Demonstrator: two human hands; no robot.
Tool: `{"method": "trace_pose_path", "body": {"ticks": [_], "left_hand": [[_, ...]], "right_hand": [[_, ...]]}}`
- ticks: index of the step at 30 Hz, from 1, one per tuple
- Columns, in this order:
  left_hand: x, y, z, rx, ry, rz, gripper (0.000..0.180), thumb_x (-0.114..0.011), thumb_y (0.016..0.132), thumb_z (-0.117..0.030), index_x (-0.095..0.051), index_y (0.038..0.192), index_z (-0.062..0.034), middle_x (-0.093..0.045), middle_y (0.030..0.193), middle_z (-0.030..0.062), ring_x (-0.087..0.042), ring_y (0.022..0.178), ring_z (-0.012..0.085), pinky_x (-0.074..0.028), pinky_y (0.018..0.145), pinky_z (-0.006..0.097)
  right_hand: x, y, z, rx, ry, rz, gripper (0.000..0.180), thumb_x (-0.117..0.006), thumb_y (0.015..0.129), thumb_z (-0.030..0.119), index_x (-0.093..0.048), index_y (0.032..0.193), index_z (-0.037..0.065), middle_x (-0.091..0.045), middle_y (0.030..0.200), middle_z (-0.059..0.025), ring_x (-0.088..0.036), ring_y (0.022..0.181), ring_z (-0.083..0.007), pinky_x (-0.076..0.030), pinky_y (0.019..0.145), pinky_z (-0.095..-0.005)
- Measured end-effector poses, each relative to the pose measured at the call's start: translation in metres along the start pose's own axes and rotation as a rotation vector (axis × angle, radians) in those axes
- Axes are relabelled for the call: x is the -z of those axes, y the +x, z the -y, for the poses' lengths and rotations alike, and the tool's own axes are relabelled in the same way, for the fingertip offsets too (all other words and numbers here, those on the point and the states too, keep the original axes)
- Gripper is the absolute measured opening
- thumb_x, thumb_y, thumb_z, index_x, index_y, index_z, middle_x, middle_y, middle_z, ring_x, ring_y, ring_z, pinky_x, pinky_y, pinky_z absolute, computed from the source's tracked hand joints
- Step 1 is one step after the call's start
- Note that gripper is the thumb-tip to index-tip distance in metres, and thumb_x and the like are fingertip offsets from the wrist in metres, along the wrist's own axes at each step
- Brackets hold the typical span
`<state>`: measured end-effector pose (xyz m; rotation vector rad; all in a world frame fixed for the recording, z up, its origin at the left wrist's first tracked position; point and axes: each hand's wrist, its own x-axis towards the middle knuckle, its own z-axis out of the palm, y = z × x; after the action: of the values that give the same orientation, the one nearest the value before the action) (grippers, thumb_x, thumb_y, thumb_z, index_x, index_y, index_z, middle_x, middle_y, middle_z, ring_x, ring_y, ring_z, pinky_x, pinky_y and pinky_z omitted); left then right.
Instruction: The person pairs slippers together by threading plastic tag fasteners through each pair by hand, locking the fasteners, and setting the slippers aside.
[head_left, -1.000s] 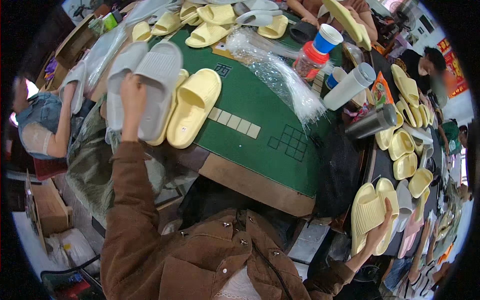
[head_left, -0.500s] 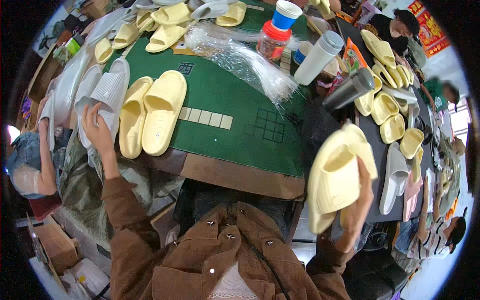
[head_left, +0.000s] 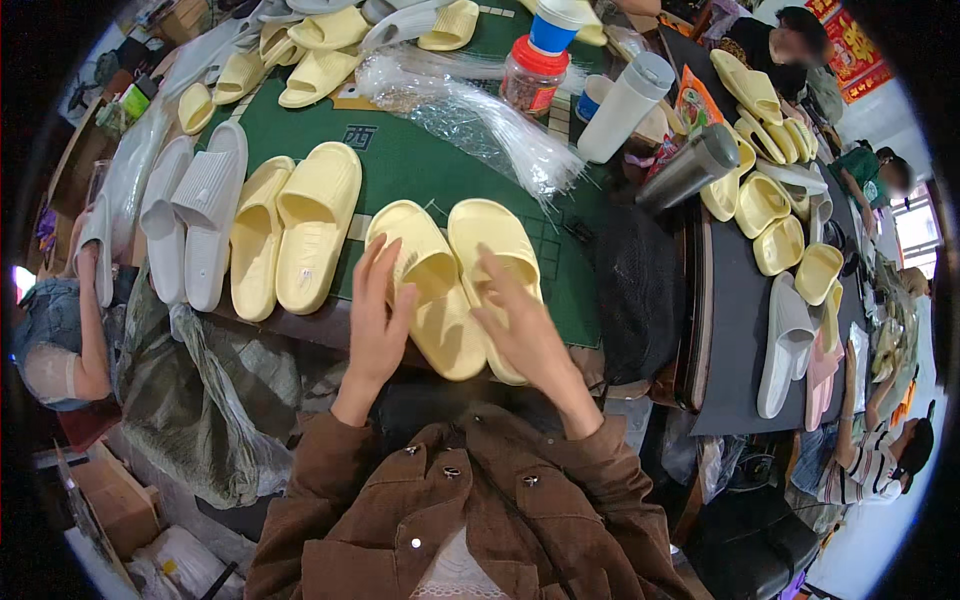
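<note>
Ref = clear strip bundle on green surface. Well L of it, nearer wearer: grey pair; next, parked yellow pair. Nearside of bundle: L hand, fingers spread, at outer edge of middle yellow slides, contact unclear. Slides lie just nearside of bundle, toes toward it; prob. light, bendy foam, not fragile; best held by strap or sides. R hand, also nearside, blurred: fingers apart over R slide, touch unclear. R of bundle: steel tumbler.
</note>
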<state>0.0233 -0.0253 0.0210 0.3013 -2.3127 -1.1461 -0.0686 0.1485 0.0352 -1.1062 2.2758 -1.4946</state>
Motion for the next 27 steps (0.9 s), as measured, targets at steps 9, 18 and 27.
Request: {"method": "trace_pose_path", "body": {"ticks": [9,18,27], "left_hand": [[-0.034,0.025,0.027,-0.171,0.273,0.038,0.039,-0.060,0.088,-0.024,-0.051,0.122,-0.0077,-0.043,0.133,0.0159,-0.034,0.128,0.0394,-0.025,0.106,0.050],[-0.041,0.017,0.008,-0.180,0.237,0.132,0.037,-0.059,0.087,-0.029,-0.054,0.119,-0.0102,-0.045,0.131,0.0120,-0.036,0.128,0.0356,-0.024,0.107,0.052],[-0.067,0.040,-0.013,-0.400,0.348,0.242,0.043,-0.061,0.085,-0.028,-0.052,0.124,-0.0107,-0.047,0.130,0.0117,-0.043,0.121,0.0335,-0.029,0.104,0.050]], "right_hand": [[0.060,0.028,-0.067,-0.165,-0.195,-0.337,0.024,-0.053,0.090,0.002,-0.058,0.113,0.000,-0.063,0.097,-0.0132,-0.063,0.075,-0.0196,-0.051,0.064,-0.0280],[0.044,0.059,-0.096,-0.300,-0.780,-0.271,0.012,-0.058,0.086,0.012,-0.053,0.091,0.002,-0.056,0.098,-0.0156,-0.060,0.077,-0.0380,-0.050,0.063,-0.0461],[0.065,0.026,-0.056,-0.274,0.109,-0.379,0.013,-0.052,0.089,0.012,-0.055,0.081,0.002,-0.058,0.072,-0.0080,-0.056,0.063,-0.0163,-0.042,0.053,-0.0283]]}}
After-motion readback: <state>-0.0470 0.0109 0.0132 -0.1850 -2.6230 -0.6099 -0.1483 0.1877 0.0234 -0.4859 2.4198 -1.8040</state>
